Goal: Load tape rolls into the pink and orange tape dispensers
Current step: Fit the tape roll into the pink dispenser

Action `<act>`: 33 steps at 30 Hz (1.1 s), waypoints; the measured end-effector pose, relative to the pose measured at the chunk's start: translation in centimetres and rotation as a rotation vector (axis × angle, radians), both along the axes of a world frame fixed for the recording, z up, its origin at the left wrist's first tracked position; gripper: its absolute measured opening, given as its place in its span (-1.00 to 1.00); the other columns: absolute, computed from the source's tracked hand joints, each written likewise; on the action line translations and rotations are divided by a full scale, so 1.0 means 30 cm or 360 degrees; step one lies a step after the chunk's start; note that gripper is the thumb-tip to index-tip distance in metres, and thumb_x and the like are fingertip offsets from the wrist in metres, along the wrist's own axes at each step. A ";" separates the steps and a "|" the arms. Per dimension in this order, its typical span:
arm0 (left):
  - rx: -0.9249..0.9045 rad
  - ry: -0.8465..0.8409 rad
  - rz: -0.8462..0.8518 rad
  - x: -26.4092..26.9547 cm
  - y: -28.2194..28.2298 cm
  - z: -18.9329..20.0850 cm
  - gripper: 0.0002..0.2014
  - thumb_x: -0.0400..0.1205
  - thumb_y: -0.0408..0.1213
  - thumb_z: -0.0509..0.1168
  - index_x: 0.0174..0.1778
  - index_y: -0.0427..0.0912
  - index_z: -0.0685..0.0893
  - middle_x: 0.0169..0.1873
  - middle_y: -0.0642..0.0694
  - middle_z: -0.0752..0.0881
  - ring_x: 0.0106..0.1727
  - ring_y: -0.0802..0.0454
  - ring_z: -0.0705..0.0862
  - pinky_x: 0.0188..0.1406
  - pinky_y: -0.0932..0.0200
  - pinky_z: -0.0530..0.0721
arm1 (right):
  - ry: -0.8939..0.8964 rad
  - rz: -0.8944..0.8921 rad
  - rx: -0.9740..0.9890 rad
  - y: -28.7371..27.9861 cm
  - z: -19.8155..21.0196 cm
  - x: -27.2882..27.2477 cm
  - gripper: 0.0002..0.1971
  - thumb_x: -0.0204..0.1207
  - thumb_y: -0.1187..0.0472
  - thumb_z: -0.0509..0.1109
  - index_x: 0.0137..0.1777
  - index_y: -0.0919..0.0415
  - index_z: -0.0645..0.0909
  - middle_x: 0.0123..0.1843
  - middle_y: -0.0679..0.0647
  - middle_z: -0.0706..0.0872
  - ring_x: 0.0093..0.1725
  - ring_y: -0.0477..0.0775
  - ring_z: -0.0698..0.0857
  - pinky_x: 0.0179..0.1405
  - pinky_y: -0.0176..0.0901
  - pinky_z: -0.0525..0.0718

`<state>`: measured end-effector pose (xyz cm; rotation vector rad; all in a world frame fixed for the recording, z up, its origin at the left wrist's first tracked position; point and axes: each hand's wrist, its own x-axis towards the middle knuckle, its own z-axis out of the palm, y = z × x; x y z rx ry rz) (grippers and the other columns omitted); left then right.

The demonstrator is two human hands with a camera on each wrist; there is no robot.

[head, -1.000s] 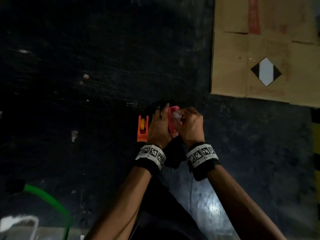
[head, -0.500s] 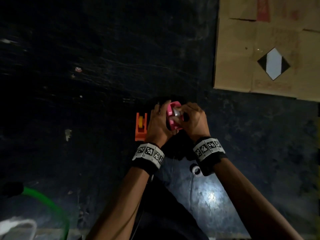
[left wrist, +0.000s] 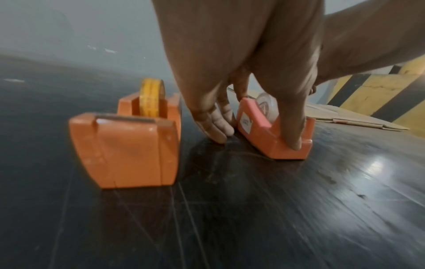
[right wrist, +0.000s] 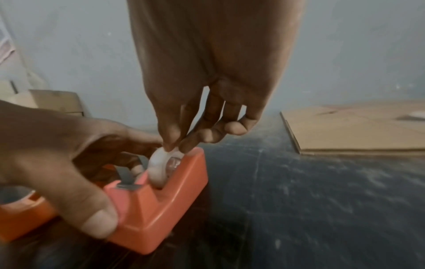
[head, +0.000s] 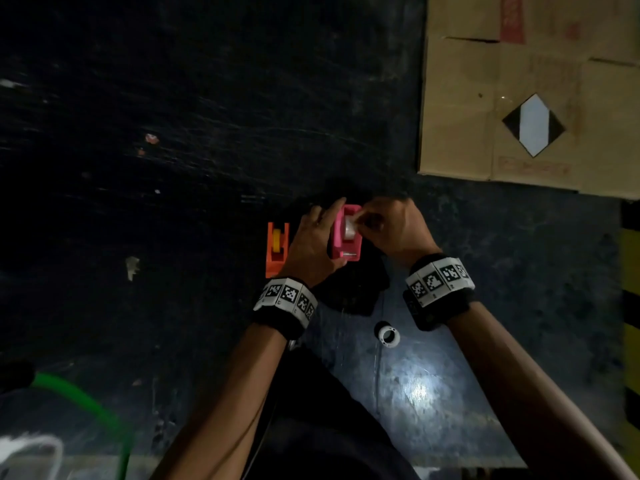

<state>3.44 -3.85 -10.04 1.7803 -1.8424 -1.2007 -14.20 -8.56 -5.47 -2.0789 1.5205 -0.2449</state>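
The pink dispenser (head: 346, 245) stands on the dark floor. My left hand (head: 320, 237) grips it, fingers (left wrist: 215, 127) on one side and thumb on the other. A clear tape roll (right wrist: 159, 167) sits in its slot, and my right hand (right wrist: 174, 146) pinches the top of that roll between thumb and forefinger. Just left of it stands the orange dispenser (head: 277, 258), untouched, with a yellow tape roll (left wrist: 151, 98) in its cradle.
A small white ring (head: 388, 336) lies on the floor near my right wrist. Flattened cardboard (head: 519, 98) covers the floor at the far right. A yellow-and-black striped kerb (head: 630, 306) runs along the right edge. A green hose (head: 86, 403) curves at lower left.
The pink dispenser has gone from on edge between both hands to flat on the floor. My right hand has shifted right, uncovering the white ring.
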 end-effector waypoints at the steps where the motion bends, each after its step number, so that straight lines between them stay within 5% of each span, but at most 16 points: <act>1: -0.0016 -0.0002 -0.0002 0.000 0.000 -0.001 0.11 0.24 -0.19 0.65 0.68 0.02 0.18 0.52 -0.21 0.39 0.54 -0.25 0.37 0.56 -0.08 0.37 | 0.0033 -0.0004 -0.0003 -0.001 0.009 0.004 -0.87 0.43 0.21 0.55 -0.05 0.10 0.86 -0.05 0.14 0.88 -0.12 0.29 0.84 -0.16 0.03 0.77; 10: -0.0108 0.0015 -0.0045 0.014 0.007 -0.019 0.16 0.24 -0.16 0.64 0.70 0.02 0.11 0.50 -0.17 0.38 0.52 -0.22 0.39 0.54 -0.14 0.44 | 0.0102 0.0230 0.0019 0.059 0.046 0.020 -0.64 0.42 -0.02 0.21 -0.06 0.19 0.73 -0.04 0.15 0.73 -0.16 0.27 0.75 -0.23 -0.09 0.59; 18: 0.0043 0.0058 -0.0066 0.015 0.003 0.013 0.06 0.34 -0.13 0.56 0.70 0.04 0.08 0.60 -0.24 0.26 0.64 -0.23 0.20 0.60 -0.05 0.24 | 0.0191 0.0141 0.0044 0.197 0.016 0.024 -0.87 0.36 0.18 0.49 -0.10 0.09 0.77 -0.06 0.07 0.77 -0.09 0.22 0.78 -0.06 -0.01 0.55; 23: 0.0085 -0.0012 -0.0119 0.017 -0.001 0.030 0.18 0.30 -0.17 0.60 0.72 0.06 -0.04 0.63 -0.23 0.22 0.65 -0.24 0.18 0.64 -0.15 0.23 | 0.0254 0.0103 -0.0057 0.233 -0.003 0.029 -0.83 0.40 0.05 0.41 -0.11 0.00 0.82 -0.13 0.02 0.80 -0.13 0.19 0.79 -0.11 0.03 0.58; 26: 0.0176 -0.0017 -0.0149 0.030 0.007 0.075 0.28 0.28 -0.29 0.62 0.72 0.05 -0.18 0.67 -0.24 0.16 0.69 -0.21 0.15 0.66 -0.07 0.20 | 0.0281 0.0048 -0.0101 0.256 0.024 0.030 -0.76 0.39 0.00 0.35 -0.09 -0.04 0.84 -0.16 0.00 0.78 -0.20 0.16 0.78 -0.11 -0.09 0.42; 30: -0.0136 0.0007 -0.0005 0.153 0.046 0.190 0.05 0.29 -0.32 0.57 0.69 0.01 0.18 0.42 -0.24 0.51 0.40 -0.18 0.58 0.42 -0.06 0.56 | 0.0168 -0.0151 -0.0123 0.251 0.079 0.059 -0.85 0.37 0.16 0.53 -0.07 0.06 0.85 -0.10 0.07 0.77 -0.28 0.24 0.78 -0.20 -0.15 0.50; 33: -0.0415 -0.0021 0.0225 0.287 0.080 0.245 -0.27 0.31 -0.35 0.55 0.46 -0.04 0.58 0.15 -0.16 0.68 0.00 -0.05 0.68 0.15 0.17 0.63 | 0.0018 -0.0137 -0.0046 0.220 0.083 0.131 -0.76 0.41 0.18 0.55 0.08 0.08 0.83 0.04 0.11 0.82 -0.22 0.28 0.82 -0.30 -0.06 0.74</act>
